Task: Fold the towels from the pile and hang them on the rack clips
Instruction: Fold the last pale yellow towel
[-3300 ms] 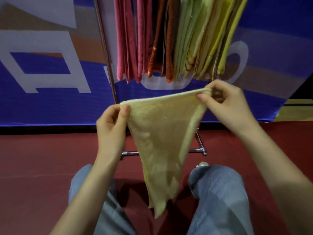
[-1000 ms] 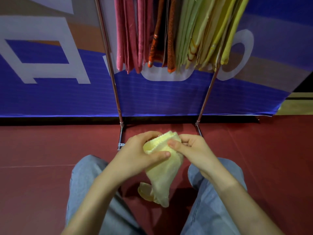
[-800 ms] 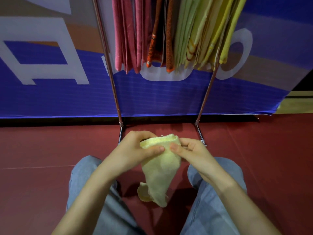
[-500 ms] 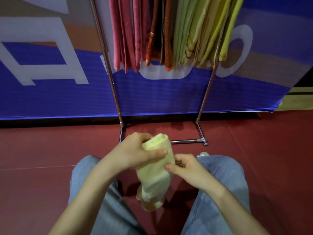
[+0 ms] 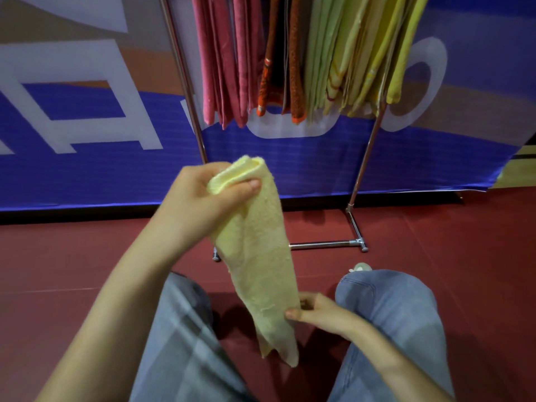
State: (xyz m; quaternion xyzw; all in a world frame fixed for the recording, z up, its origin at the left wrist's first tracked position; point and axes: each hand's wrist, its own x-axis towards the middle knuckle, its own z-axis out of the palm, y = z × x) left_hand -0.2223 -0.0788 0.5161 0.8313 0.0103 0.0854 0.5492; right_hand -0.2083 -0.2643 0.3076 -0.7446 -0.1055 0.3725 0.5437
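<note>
Both hands pinch the folded yellow towel (image 5: 261, 256): your left hand (image 5: 200, 198) clamps its top fold, your right hand (image 5: 324, 314) nips its lower edge. Its long axis hangs near vertical, below the rack (image 5: 366, 158); your left hand is nearer.

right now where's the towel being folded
Head view centre, before the rack: the towel hangs from the left hand, right hand pinching its lower edge.

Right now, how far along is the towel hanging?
Done: pink, orange, green and yellow towels hang on the rack. In hand: a pale yellow towel, folded narrow, left hand holding its top, right hand pinching near its bottom. Left: clipping it up; pile out of view.
</note>
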